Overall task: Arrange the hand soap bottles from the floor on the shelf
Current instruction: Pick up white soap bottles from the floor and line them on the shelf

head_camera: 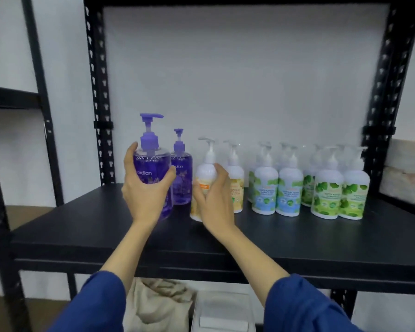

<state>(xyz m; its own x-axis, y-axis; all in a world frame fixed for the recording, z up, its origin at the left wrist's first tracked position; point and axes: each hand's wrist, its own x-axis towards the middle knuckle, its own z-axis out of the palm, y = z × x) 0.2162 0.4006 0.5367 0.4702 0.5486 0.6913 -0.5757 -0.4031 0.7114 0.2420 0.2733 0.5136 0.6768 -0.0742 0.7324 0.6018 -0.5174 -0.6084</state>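
Head view shows my left hand (146, 188) fingers wrapped around the purple bottle (153, 174), right hand (215, 195) fingers gripping the yellow bottle (203, 180) — both near the shelf (106, 226) front, lining rows.

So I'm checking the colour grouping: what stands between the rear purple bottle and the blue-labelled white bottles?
In the head view, two white pump bottles with yellow-orange labels: the front one in the right hand, the other behind it.
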